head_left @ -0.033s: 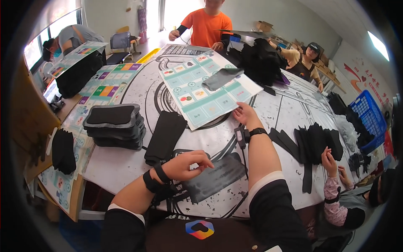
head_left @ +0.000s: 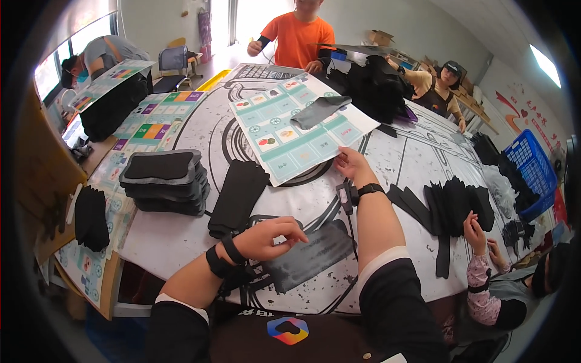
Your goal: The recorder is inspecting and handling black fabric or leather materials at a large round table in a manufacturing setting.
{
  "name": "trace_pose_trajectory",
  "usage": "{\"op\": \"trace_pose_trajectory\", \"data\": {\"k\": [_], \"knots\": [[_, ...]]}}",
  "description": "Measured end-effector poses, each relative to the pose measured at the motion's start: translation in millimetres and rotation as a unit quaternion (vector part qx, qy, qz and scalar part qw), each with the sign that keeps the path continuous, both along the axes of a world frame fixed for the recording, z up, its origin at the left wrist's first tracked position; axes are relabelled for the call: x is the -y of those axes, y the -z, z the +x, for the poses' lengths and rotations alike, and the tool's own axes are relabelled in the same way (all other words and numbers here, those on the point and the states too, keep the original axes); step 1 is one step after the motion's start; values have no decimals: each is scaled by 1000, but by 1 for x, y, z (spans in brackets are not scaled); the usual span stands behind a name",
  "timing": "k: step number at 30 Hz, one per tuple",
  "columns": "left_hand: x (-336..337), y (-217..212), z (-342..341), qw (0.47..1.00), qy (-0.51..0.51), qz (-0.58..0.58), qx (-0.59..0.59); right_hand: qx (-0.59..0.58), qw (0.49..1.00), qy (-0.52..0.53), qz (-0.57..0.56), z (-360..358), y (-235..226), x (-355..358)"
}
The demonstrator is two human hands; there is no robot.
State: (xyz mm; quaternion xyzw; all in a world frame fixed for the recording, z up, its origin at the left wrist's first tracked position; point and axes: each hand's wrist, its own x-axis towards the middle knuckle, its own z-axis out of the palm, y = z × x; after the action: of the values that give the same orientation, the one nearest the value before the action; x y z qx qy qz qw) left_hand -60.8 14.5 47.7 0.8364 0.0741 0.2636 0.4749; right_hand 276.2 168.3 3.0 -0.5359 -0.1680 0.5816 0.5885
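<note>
My right hand [head_left: 353, 164] reaches forward and pinches the near edge of a large printed board [head_left: 284, 158] with pale green bands and small pictures. On that board lies a limp grey strip of cloth [head_left: 319, 114], away from my fingers. My left hand [head_left: 271, 238] hovers over the table's near side, its fingers loosely bent and apart, with nothing in them. Below and beside it is a dark grey smeared patch [head_left: 315, 257] on the table. A pile of black fabric pieces [head_left: 239, 198] sits just beyond my left hand.
Grey-edged black pads [head_left: 160, 175] are stacked at the left, near a black bundle [head_left: 92, 218]. Black strips [head_left: 457, 206] lie at the right beside a co-worker's hand [head_left: 475, 233]. A black fabric heap [head_left: 372, 88], more people and a blue crate [head_left: 532, 172] stand around the table.
The right end of the grey cloth strip looks slightly raised and rounder. My right fingertips have shifted a little to the left; my left hand has stayed put.
</note>
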Motion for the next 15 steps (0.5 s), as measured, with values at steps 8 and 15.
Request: {"op": "trace_pose_trajectory", "data": {"k": [8,15], "knots": [[-2,-1,0,1000,12,20,4,38,996,4,87,-38,-2,2],[1,-1,0,1000,-13,6,-19,47,982,47,179,18,-20,77]]}}
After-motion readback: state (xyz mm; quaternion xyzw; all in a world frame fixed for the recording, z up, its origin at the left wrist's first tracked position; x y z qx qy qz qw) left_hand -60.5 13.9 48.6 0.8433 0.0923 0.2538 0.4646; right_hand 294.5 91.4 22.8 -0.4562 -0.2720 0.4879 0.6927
